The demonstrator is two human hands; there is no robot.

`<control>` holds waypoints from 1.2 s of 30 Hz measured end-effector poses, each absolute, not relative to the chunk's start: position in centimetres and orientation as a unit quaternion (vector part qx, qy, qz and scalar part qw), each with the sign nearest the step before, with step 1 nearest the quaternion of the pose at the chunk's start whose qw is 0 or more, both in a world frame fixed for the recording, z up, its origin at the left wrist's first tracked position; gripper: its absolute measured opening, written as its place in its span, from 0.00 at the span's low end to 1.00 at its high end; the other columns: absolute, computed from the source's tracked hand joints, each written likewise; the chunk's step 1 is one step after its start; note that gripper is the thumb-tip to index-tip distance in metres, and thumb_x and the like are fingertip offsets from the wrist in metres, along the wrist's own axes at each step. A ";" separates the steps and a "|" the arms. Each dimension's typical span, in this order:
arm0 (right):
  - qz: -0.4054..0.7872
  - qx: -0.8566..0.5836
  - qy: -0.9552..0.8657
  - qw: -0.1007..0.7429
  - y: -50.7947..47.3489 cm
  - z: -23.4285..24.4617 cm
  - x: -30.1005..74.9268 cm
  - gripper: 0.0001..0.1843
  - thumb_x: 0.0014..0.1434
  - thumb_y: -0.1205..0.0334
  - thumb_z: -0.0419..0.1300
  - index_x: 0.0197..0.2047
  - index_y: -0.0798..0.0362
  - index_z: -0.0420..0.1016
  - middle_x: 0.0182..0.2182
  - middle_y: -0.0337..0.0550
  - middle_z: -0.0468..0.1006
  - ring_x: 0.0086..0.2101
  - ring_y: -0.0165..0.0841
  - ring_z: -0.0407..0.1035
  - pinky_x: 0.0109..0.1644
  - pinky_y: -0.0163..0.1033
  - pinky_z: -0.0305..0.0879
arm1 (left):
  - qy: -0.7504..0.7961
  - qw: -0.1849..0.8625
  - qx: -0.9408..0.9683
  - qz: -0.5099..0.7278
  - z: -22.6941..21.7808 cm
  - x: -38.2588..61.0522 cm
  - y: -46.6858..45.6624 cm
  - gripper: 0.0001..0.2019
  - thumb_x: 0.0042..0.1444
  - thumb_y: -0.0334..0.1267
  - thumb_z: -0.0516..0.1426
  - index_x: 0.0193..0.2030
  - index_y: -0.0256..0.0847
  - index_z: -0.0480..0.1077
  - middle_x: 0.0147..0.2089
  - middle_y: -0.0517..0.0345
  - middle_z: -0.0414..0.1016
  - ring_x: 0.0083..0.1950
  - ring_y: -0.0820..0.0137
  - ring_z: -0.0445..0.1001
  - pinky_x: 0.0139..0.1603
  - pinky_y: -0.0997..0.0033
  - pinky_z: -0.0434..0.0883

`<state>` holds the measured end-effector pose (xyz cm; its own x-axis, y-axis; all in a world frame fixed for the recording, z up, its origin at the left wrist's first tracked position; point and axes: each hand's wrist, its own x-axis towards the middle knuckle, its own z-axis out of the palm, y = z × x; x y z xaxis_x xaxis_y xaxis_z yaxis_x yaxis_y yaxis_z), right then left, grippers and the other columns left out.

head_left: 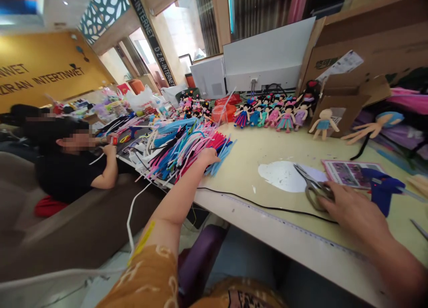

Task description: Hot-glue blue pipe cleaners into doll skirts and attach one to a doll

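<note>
My left hand (pixel 207 157) is stretched out to the right side of a big heap of colourful pipe cleaners (pixel 182 147). Its fingers are curled in a pinch among the red and light-blue ones; exactly how many they grip is hard to see. In my right hand (pixel 356 210) are scissors (pixel 310 183), held by the handles with the blades pointing away. Beneath the blades lies a white oval sheet (pixel 279 175). A blue glue gun (pixel 381 190) rests just right of this hand, beside a printed picture card (pixel 351 172).
Several finished dolls (pixel 267 112) stand along the back near a clear plastic cup (pixel 220 115). Bare doll figures (pixel 323 123) lean by a cardboard box (pixel 344 100). A black cable (pixel 254 203) runs along the table's front edge. At left sits another person (pixel 67 161).
</note>
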<state>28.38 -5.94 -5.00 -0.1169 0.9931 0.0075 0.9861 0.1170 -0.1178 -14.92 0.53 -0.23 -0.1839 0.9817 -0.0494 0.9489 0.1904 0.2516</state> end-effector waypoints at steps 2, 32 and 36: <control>0.046 -0.663 -0.746 0.040 -6.0 -4.7 28.0 0.25 0.61 0.51 0.48 0.56 0.54 0.66 0.49 0.59 0.74 0.46 0.53 0.70 0.47 0.51 0.64 | 0.763 0.103 0.634 0.067 -0.5 -15.1 0.7 0.05 0.41 0.35 0.63 0.27 0.40 0.76 0.28 0.53 0.78 0.35 0.62 0.75 0.38 0.70 0.67; 0.111 -0.682 -0.716 0.094 -1.3 -3.3 24.3 0.27 0.62 0.53 0.47 0.60 0.55 0.64 0.51 0.61 0.73 0.46 0.54 0.69 0.39 0.47 0.58 | 0.767 0.112 0.623 0.106 2.3 -16.3 -2.3 0.10 0.47 0.33 0.56 0.37 0.38 0.75 0.32 0.56 0.77 0.35 0.67 0.74 0.37 0.71 0.68; 0.088 -0.687 -0.714 0.102 -1.2 -3.0 24.6 0.23 0.63 0.56 0.46 0.56 0.58 0.66 0.48 0.62 0.74 0.45 0.50 0.70 0.39 0.45 0.59 | 0.726 0.195 0.622 0.220 3.2 -15.6 -3.4 0.14 0.46 0.33 0.56 0.42 0.40 0.69 0.27 0.63 0.73 0.30 0.70 0.72 0.31 0.73 0.67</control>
